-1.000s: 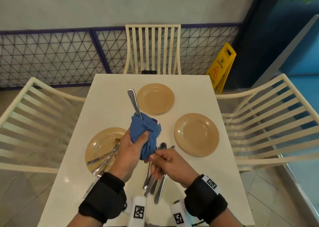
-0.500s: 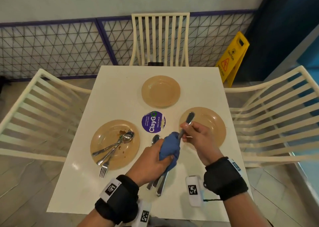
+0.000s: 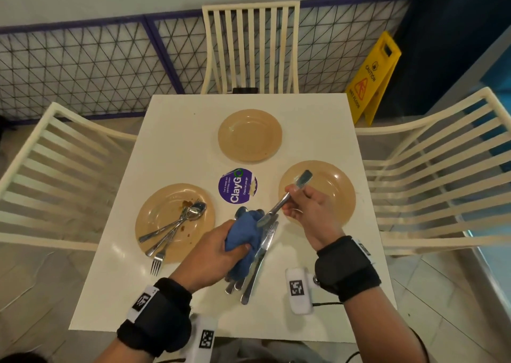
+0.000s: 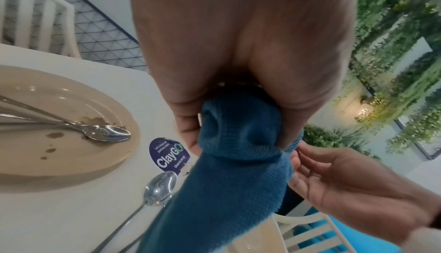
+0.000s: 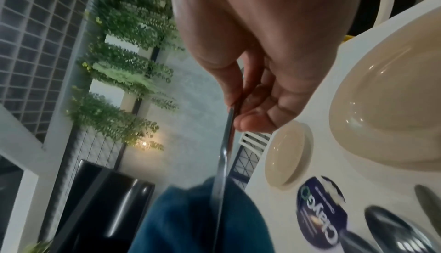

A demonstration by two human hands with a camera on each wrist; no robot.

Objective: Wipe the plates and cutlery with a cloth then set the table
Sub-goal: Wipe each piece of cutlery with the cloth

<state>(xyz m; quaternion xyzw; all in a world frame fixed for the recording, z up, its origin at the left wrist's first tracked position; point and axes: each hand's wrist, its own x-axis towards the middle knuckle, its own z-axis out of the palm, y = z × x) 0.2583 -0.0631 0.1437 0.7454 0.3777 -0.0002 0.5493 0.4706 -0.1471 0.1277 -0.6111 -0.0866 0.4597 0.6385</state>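
- Knife (image 3: 282,206), pinched by its handle in the right hand (image 3: 312,216), slants above the surface (image 3: 171,130), blade tip against the blue cloth (image 3: 244,238).
- Left hand (image 3: 213,255) fingers curl round the cloth, just beside the purple sticker (image 3: 237,185).

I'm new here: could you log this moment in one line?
left hand grips blue cloth | right hand holds knife | dirty plate waits

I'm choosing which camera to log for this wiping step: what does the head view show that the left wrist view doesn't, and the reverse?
Only the head view shows the knife pinched in the right hand, plus the far plate. Only the left wrist view shows the green plants behind. Both show the left hand gripping the blue cloth, the dirty plate and the purple sticker.
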